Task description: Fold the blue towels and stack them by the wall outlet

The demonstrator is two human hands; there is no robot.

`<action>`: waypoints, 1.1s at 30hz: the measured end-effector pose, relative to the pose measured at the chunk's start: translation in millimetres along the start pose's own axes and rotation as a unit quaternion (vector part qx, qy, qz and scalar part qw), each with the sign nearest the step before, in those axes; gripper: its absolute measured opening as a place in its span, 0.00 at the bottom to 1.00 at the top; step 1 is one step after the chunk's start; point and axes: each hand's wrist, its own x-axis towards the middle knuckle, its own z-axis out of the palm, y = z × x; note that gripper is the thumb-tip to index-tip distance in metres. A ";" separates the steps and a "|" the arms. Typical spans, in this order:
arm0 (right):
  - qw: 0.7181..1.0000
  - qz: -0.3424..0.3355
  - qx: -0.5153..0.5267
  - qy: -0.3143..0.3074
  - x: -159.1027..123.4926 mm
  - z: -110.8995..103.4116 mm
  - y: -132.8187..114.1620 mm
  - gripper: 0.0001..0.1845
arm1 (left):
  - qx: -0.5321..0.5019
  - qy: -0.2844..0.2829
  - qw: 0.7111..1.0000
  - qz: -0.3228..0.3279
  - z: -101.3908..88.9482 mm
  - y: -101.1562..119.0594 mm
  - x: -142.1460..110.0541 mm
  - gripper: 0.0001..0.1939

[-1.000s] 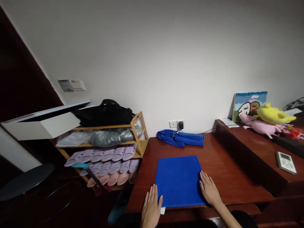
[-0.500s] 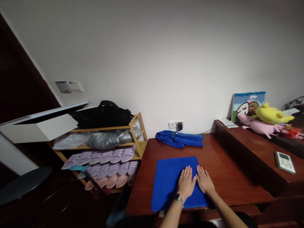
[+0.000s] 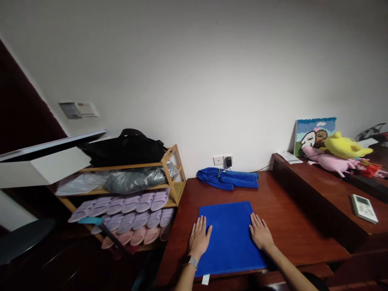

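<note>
A blue towel (image 3: pixel 228 238) lies spread flat on the brown wooden table (image 3: pixel 297 226), with a small white tag (image 3: pixel 205 279) hanging at its near left corner. My left hand (image 3: pixel 200 237) rests flat on the towel's left edge, fingers stretched out, a watch on the wrist. On the opposite edge lies my right hand (image 3: pixel 260 232), palm down, its fingers extended and partly over the tabletop. Neither hand grips anything. More blue cloths (image 3: pixel 228 178) lie folded in a loose heap at the back of the table, against the wall.
Left of the table stands a wooden shoe rack (image 3: pixel 175 173) with several slippers (image 3: pixel 131 202) and a black bag (image 3: pixel 127 148) on top. On the raised ledge (image 3: pixel 327 188) at right are plush toys (image 3: pixel 345 145), a picture (image 3: pixel 315 135) and a white remote (image 3: pixel 363 208). A charger (image 3: pixel 228 161) is plugged into the wall.
My left hand has moved left across the towel, from beside my right hand to the left edge. My right hand stays at the right edge. The view has shifted slightly.
</note>
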 end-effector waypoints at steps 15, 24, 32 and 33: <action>1.000 0.000 0.023 -0.002 74.2 -6.1 0.1 0.38 | 0.019 0.001 1.000 0.009 -0.6 -5.7 -1.0 0.39; 1.000 -0.006 0.022 0.005 76.9 -2.0 2.5 0.38 | -0.056 0.011 0.982 0.181 1.2 123.7 61.7 0.35; 1.000 -0.011 0.019 0.005 78.0 -0.7 4.7 0.37 | -0.075 -0.046 0.980 0.177 36.6 156.5 91.5 0.35; 1.000 -0.009 0.020 0.004 77.9 -1.1 4.1 0.37 | -0.069 -0.045 0.982 0.169 34.2 141.8 90.8 0.35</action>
